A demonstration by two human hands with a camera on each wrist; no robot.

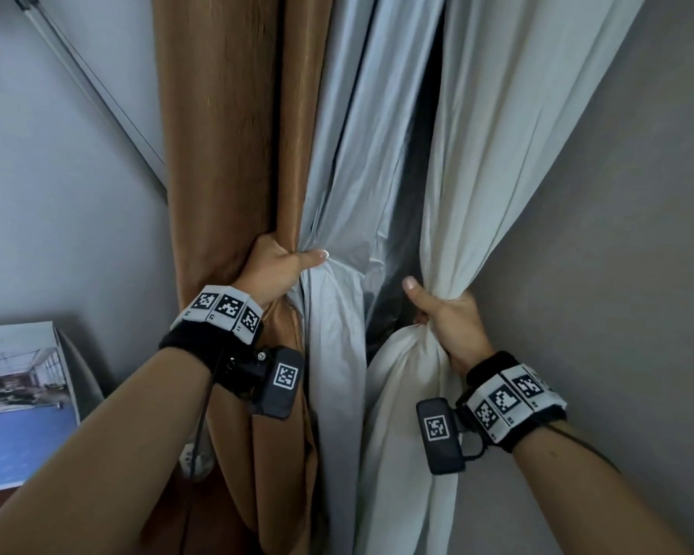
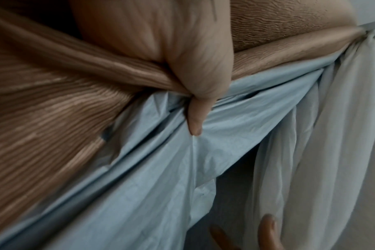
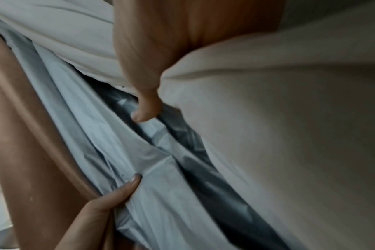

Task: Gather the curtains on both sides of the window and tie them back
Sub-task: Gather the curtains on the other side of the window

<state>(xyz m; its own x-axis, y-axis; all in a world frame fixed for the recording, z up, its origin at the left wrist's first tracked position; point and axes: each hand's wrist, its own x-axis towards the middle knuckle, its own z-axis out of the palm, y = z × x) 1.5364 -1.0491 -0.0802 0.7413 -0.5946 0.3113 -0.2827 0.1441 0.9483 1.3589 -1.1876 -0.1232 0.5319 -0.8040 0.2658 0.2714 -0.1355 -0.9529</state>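
Observation:
A brown curtain point(image 1: 221, 146) hangs at the left with its pale grey-blue lining point(image 1: 345, 162) beside it. My left hand point(image 1: 275, 270) grips the brown curtain point(image 2: 54, 118) and lining point(image 2: 161, 169) together, thumb laid across the lining. A white curtain point(image 1: 497, 162) hangs at the right. My right hand point(image 1: 445, 318) grips a bunch of the white curtain point(image 3: 278, 135), thumb pointing up. A dark gap point(image 1: 413, 218) lies between the two bunches. In the right wrist view my left hand point(image 3: 109, 203) shows at the bottom, holding the lining point(image 3: 122, 143).
A grey wall point(image 1: 626, 274) stands close on the right. On the left are a pale wall point(image 1: 65, 218), a slanting rail or pole point(image 1: 89, 82), and a framed picture point(image 1: 21, 398) leaning low against the wall.

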